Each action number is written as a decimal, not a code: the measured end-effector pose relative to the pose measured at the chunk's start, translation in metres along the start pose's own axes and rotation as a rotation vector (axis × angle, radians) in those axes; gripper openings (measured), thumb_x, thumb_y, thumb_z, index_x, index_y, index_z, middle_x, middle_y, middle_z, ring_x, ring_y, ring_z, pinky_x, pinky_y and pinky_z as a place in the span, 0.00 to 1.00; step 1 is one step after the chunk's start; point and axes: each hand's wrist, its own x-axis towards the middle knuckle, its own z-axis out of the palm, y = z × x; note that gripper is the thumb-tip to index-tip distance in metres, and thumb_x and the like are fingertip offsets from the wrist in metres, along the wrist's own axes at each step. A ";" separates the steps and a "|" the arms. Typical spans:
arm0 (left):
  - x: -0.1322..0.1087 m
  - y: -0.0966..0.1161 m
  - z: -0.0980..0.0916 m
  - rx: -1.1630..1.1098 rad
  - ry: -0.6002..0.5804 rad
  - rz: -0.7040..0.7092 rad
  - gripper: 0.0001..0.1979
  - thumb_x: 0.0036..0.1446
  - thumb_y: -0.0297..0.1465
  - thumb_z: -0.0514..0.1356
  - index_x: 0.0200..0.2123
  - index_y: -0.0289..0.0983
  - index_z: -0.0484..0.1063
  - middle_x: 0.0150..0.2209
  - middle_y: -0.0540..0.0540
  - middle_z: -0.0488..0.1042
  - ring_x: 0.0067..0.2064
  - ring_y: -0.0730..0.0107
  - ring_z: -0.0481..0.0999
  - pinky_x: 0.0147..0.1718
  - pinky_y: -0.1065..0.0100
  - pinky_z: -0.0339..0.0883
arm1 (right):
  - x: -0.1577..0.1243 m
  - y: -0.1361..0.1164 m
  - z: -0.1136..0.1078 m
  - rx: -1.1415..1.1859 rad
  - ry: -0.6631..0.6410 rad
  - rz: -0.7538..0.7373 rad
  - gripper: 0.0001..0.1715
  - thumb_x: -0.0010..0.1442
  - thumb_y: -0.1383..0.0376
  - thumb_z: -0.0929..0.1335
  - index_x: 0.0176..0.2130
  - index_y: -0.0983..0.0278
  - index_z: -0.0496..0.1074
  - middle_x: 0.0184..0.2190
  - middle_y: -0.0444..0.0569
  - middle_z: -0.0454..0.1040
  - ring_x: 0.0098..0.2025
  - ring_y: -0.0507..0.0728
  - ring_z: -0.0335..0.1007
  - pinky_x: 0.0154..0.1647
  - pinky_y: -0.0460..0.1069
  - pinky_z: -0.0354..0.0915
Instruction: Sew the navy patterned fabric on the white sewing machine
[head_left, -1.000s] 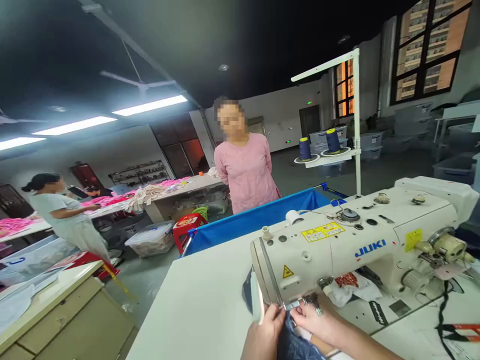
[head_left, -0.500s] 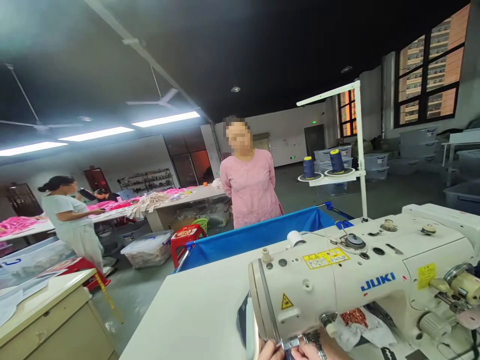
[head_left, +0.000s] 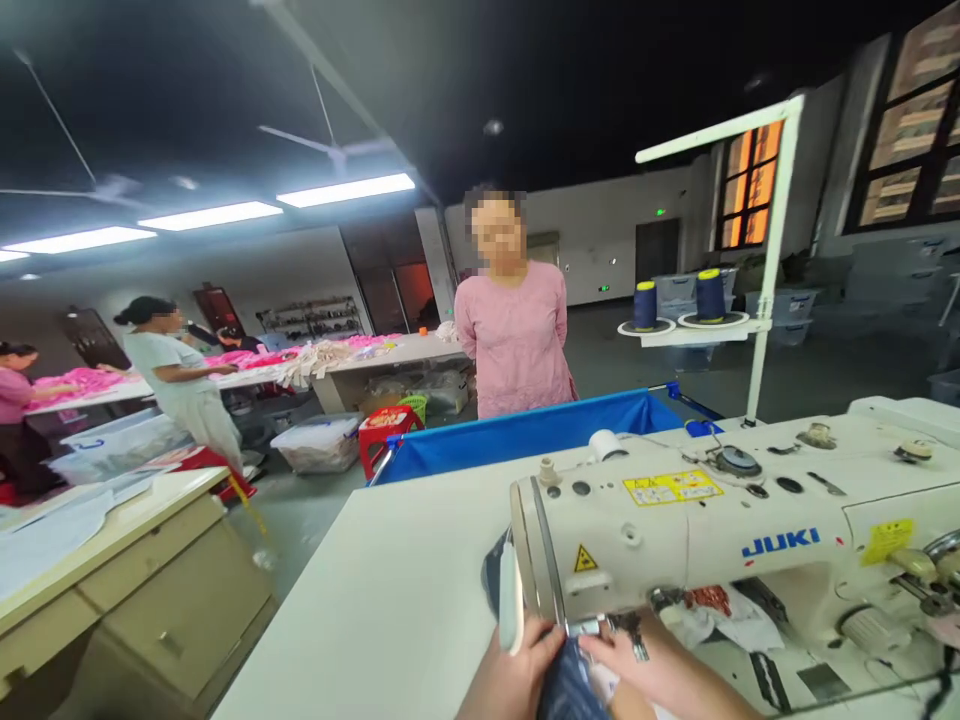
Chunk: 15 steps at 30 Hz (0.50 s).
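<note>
A white JUKI sewing machine [head_left: 675, 540] stands before me. Dark blue cloth that looks like denim [head_left: 571, 688] runs under its needle end, and part of it shows behind the head. My left hand [head_left: 514, 660] grips the cloth's left side, fingertips close to the presser foot area. From the right, my right hand [head_left: 626, 660] reaches under the machine arm, its fingers closed on the cloth's right side near the metal parts. The needle itself is hidden by the machine head and my fingers.
A white tabletop [head_left: 390, 590] extends left of the machine. Beyond it hangs a blue cloth bin [head_left: 510, 435], with a person in pink [head_left: 521, 340] standing behind. Two navy thread cones [head_left: 709, 297] sit on a stand. A cream drawer desk [head_left: 180, 570] is at left.
The view has tilted down and turned slightly left, so more of my hands, forearms and the blue cloth shows. Both hands stay at the needle end.
</note>
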 end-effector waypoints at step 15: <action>-0.011 0.021 -0.016 -0.009 -0.076 -0.123 0.21 0.62 0.24 0.48 0.55 0.48 0.62 0.50 0.48 0.69 0.55 0.62 0.63 0.55 0.57 0.57 | -0.003 0.022 0.006 0.068 0.024 -0.111 0.15 0.57 0.56 0.63 0.32 0.60 0.75 0.27 0.45 0.77 0.32 0.55 0.71 0.40 0.49 0.67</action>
